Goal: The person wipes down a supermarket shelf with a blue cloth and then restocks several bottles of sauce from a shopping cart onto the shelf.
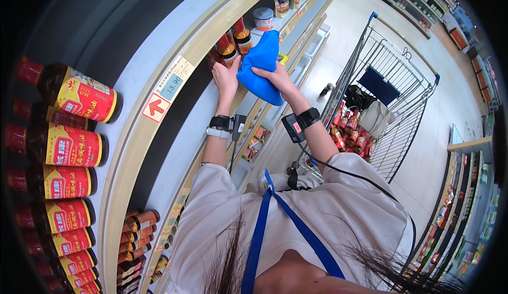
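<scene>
My right hand (pixel 276 78) grips a bunched blue cloth (pixel 260 68), its thumb lying across the fabric. My left hand (pixel 226 76) is at the lower part of a red-capped sauce bottle (pixel 227 51) on the shelf, thumb up against its label. The hand hides the bottle's base, so whether the fingers close on it is unclear. Another red-capped bottle (pixel 242 38) stands just beyond. A tub with a grey lid (pixel 264 19) is on the same shelf, past the cloth.
Dark sesame oil bottles (pixel 75 143) line the upper shelf at left. A price rail (pixel 174 80) runs along its edge. More bottles (pixel 137 230) fill a lower shelf. To my right, a wire shopping cart (pixel 401 135) carries several red-labelled bottles (pixel 351 129) and a pale bag (pixel 375 117).
</scene>
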`<state>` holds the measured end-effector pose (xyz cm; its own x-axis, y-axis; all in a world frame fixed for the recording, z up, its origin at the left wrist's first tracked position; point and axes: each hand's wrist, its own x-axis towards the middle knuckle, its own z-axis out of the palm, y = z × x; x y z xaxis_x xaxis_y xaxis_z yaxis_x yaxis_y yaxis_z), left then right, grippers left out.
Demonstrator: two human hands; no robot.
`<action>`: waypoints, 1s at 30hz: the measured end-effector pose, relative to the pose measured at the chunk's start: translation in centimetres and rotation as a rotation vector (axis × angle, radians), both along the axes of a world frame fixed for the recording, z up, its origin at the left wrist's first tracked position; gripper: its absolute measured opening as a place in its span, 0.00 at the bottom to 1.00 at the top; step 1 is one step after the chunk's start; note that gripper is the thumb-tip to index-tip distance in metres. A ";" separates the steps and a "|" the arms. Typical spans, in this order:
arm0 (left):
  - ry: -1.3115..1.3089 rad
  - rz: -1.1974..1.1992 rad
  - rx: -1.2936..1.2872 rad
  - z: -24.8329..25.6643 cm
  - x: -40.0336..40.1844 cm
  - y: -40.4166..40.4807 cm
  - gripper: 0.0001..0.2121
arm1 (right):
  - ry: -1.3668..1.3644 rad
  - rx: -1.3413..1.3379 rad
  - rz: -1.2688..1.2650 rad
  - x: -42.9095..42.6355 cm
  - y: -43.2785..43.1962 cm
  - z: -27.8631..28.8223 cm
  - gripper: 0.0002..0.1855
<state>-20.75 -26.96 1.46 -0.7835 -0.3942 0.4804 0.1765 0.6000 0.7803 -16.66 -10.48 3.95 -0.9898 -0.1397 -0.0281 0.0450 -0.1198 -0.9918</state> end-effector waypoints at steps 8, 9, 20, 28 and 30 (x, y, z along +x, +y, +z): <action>-0.319 0.097 -0.027 0.3 -0.8 0.7 0.30 | -0.076 0.016 0.006 1.4 0.4 -2.1 0.31; -0.325 0.089 -0.027 0.1 -0.9 0.7 0.30 | -0.081 0.018 -0.001 2.0 0.5 -1.9 0.31; 0.406 -0.094 -0.192 1.8 7.3 3.8 0.26 | -0.263 -0.634 -0.103 9.9 5.8 -5.6 0.33; 0.056 -0.681 0.282 1.0 15.5 14.5 0.26 | -0.144 -1.212 -0.257 17.6 10.3 -8.9 0.30; 0.023 -0.772 0.357 0.7 17.3 17.3 0.26 | -0.129 -1.267 -0.344 19.7 12.1 -10.4 0.26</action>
<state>-3.46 -9.66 2.13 -0.8867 0.1155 0.4478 0.4531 0.0235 0.8911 3.04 1.67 -6.44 -0.9798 0.1177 -0.1616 -0.0888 -0.9804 -0.1756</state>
